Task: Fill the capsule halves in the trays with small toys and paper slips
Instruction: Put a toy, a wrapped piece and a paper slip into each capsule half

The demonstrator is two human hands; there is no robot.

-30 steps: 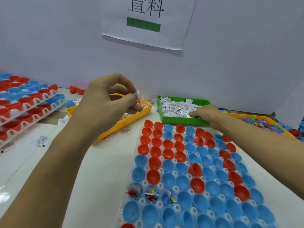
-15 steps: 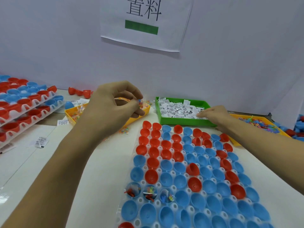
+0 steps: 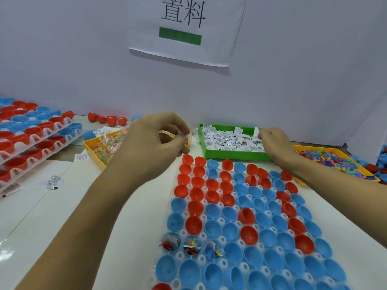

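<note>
Head view, looking forward and down: a clear plastic tray of red and blue capsule halves (image 3: 240, 216) lies on the white table (image 3: 73, 206), and everything else is placed around it. The left hand (image 3: 152, 147), just beyond the tray's far-left corner, has thumb and forefinger pinched on a small clear packet of coloured beads (image 3: 187, 139), lifted over the yellow plastic bin of bead packets (image 3: 100, 147), probably so it can drop straight into a cup. The right hand (image 3: 274, 143), beyond the tray's far edge, reaches into the green plastic bin of folded paper slips (image 3: 228, 141); its fingers are curled down among the slips, but whether they have closed on one cannot be told. A second yellow bin of small coloured plastic toys (image 3: 335, 162) sits off the tray's far-right corner, within easy reach. Three blue halves near the tray's left edge (image 3: 189, 245) already hold toys and a slip; the rest look unfilled, so the work seems at an early stage. Stacked trays of capsule halves (image 3: 31, 139) stand well to the tray's left.
</note>
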